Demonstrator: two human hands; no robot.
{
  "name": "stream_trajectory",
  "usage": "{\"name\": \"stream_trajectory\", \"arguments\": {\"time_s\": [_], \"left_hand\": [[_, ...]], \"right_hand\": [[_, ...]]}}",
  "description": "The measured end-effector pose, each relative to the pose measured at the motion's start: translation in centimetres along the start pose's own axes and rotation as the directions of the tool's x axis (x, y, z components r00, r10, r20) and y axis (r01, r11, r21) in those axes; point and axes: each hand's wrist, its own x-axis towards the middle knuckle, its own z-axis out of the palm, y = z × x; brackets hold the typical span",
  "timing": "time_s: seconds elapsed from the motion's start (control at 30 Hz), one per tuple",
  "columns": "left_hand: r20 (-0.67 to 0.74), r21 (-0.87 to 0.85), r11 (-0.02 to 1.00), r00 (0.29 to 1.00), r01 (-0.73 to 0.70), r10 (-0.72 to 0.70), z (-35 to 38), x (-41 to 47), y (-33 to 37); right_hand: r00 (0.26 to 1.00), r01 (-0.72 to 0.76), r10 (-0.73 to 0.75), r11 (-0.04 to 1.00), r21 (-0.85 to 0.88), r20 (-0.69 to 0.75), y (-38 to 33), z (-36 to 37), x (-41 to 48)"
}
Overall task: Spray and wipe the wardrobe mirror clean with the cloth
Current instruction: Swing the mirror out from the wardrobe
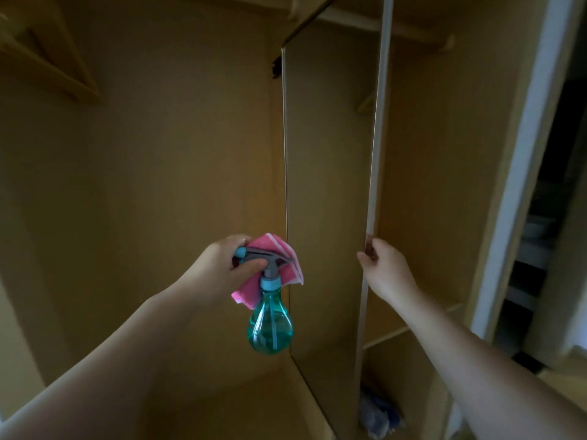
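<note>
Inside the open wardrobe, read left to right:

Hanger [47, 65]: pale wood, upper left corner of the view, partly cut off by the frame.
Wardrobe interior [158, 154]: bare tan back panel, dim light; tan floor panel at the bottom.
Left hand [222, 268]: raised in front of the back panel, fingers curled tight around the sprayer head and the cloth together; thumb lies across the grey trigger housing.
Cloth [279, 249]: pink, bunched, pinched between the palm and the sprayer head; folds stick out above and to the right of the nozzle, one corner hangs below the hand.
Spray bottle [270, 328]: teal, translucent, bulb-shaped, hanging upright below the left hand; grey head with blue collar, nozzle pointing right. Liquid fills roughly the lower half. Bottle sits just beside the left edge of the mirror.
Mirror [327, 185]: tall panel on the inner face of the door, seen at a steep angle; it reflects tan wardrobe surfaces.
Door edge [378, 138]: pale strip running top to bottom, right of the mirror.
Right hand [384, 265]: fingers wrapped around the door edge at mid height, gripping it.
Shelves [413, 325]: tan, behind the right forearm; a bluish item low down, too blurred to identify.
</note>
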Motion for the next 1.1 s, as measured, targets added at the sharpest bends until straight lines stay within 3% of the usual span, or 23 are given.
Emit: {"name": "stream_trajectory", "arguments": {"time_s": [0.37, 0.73, 1.1], "left_hand": [[0.001, -0.035, 0.998, 0.998, 0.055, -0.055, 2.1, -1.0, 2.7], [-0.146, 0.030, 0.986, 0.976, 0.166, -0.160, 4.9, -2.6, 8.0], [-0.089, 0.022, 0.983, 0.980, 0.182, -0.180, 5.5, -2.5, 10.0]], "right_hand": [[1.000, -0.009, 0.010, 0.995, -0.096, 0.011, 1.3, -4.0, -3.1], [0.992, 0.069, -0.061, 0.995, -0.073, 0.111, 5.2, -8.3, -2.0], [0.997, -0.010, 0.011, 1.000, 0.006, -0.070, 7.8, -7.7, -0.4]]}}
